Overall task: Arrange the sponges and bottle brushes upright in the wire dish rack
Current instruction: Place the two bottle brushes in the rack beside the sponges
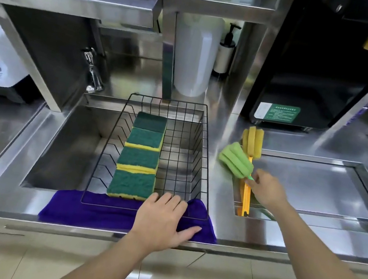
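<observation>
A black wire dish rack sits over the steel sink. Several green-and-yellow sponges stand on edge in a row down its left half. To the right of the rack lie two bottle brushes: a green foam one and a yellow foam one with an orange handle. My right hand is closed on the green brush's handle just below its foam head. My left hand rests flat on the rack's near rim and the purple cloth, fingers spread.
A purple cloth lies under the rack's near edge on the counter lip. A faucet stands at the sink's back left. A white bottle and a pump dispenser are behind the rack. A recessed steel tray is on the right.
</observation>
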`<state>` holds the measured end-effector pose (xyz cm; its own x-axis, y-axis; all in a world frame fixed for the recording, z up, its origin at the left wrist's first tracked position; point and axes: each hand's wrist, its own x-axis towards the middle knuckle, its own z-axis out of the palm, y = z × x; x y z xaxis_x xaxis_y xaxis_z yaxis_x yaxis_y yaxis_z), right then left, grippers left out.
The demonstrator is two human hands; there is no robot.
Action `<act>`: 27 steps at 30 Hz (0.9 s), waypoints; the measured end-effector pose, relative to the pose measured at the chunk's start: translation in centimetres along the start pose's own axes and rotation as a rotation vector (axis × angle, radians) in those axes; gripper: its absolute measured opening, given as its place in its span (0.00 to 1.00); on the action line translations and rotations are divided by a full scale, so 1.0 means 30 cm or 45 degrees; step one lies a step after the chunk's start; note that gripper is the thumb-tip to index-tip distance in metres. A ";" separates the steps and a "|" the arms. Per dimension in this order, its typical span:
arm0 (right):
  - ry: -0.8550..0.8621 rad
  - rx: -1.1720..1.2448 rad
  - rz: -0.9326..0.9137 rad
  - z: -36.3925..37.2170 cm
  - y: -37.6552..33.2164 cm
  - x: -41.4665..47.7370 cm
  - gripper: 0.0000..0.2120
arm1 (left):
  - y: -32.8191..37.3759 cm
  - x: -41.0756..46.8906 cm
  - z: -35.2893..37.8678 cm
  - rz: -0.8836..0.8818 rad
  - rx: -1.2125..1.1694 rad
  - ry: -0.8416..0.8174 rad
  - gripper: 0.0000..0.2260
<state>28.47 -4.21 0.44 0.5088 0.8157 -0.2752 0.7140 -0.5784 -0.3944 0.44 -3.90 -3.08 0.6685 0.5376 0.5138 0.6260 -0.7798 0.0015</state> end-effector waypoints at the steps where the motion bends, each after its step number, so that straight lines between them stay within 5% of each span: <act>1: 0.028 0.049 -0.053 -0.006 -0.005 -0.006 0.11 | 0.000 0.000 0.000 -0.004 0.000 0.002 0.23; 9: 0.381 0.520 -0.382 -0.135 -0.163 -0.051 0.08 | -0.001 0.004 0.000 -0.013 0.004 0.008 0.24; 13: 0.394 0.879 -0.307 -0.151 -0.301 -0.013 0.10 | -0.017 0.007 -0.024 0.004 0.027 0.012 0.24; 19: -0.119 1.576 -0.054 -0.072 -0.517 -0.012 0.09 | -0.085 -0.021 -0.041 -0.065 0.099 0.030 0.23; 27: -0.618 1.129 0.130 0.180 -0.624 0.000 0.21 | -0.091 -0.043 -0.037 -0.057 0.087 0.026 0.22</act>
<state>12.49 6.63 3.09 0.1561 0.7902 -0.5927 -0.0368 -0.5949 -0.8029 -2.57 -2.81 -2.80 0.6316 0.5643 0.5317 0.6815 -0.7311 -0.0337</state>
